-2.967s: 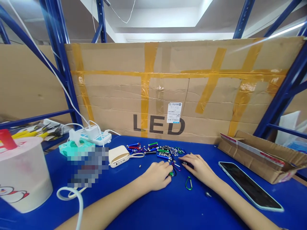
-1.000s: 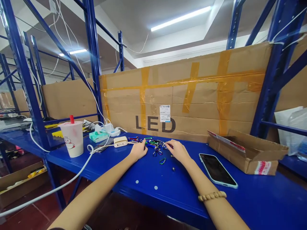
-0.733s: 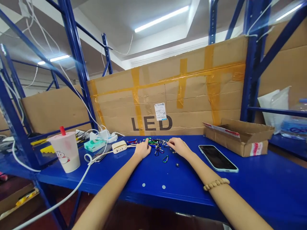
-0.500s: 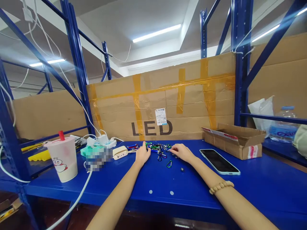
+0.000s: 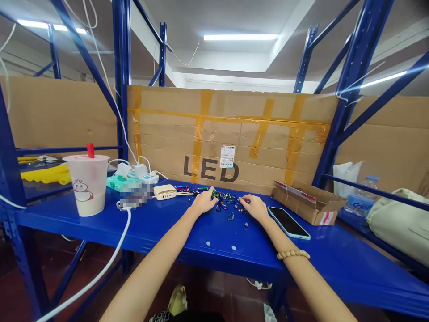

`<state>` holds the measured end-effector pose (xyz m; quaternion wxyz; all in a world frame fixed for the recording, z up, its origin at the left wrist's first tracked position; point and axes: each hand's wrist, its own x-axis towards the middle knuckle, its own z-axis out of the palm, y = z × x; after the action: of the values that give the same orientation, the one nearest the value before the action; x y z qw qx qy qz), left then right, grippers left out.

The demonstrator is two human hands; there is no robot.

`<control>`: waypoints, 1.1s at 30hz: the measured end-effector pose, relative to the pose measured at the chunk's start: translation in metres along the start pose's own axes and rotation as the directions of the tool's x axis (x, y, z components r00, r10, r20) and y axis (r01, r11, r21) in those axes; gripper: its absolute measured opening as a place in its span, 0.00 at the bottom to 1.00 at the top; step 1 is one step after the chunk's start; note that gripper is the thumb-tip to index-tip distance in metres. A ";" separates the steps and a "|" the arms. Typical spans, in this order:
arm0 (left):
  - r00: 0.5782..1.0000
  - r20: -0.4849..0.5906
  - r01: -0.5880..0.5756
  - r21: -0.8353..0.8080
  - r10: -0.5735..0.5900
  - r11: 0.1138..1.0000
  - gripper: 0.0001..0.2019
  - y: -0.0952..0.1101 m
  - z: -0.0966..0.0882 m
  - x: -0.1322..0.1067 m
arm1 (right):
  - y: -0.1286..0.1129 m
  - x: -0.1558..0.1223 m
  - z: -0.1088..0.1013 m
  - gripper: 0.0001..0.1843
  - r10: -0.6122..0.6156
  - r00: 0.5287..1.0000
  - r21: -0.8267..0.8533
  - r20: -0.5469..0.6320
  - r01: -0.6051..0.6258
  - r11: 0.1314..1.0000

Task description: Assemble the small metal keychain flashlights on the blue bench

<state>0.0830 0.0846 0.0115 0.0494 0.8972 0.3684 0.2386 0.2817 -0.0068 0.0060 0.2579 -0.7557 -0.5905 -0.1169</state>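
My left hand (image 5: 203, 202) is closed on a green carabiner (image 5: 213, 193), part of which shows by its fingertips. It rests at the left edge of a loose pile of small coloured carabiners (image 5: 221, 206) on the blue shelf top (image 5: 187, 230). On the pile's right side, my right hand (image 5: 255, 207) has its thumb and fingers drawn together; what lies in them is too small to make out. Little metallic pieces sit beneath those fingers. A single green carabiner (image 5: 231, 217) lies in front of the pile, and a small dark metallic piece (image 5: 246, 225) is nearer me.
A phone (image 5: 290, 222) lies beside my right forearm, before an open cardboard box (image 5: 304, 203). To the left are a cream power bank (image 5: 165, 192), a power strip (image 5: 149, 179) with cables and a drink cup (image 5: 89, 185). A large cardboard panel (image 5: 157, 143) stands behind.
The view has tilted downward and levelled, showing more floor. Both hands remain at the pile of carabiners, the left still holding a green one.
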 end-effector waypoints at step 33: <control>0.999 -0.043 0.026 0.288 -0.014 0.957 0.24 0.000 0.011 0.001 | -0.020 0.002 0.015 0.13 0.019 0.999 -0.247 0.045 -0.007 0.969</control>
<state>0.0891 0.0860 0.0021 -0.0870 0.8860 0.4093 0.1998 0.2608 0.0059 -0.0009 0.1489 -0.7883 -0.5724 -0.1698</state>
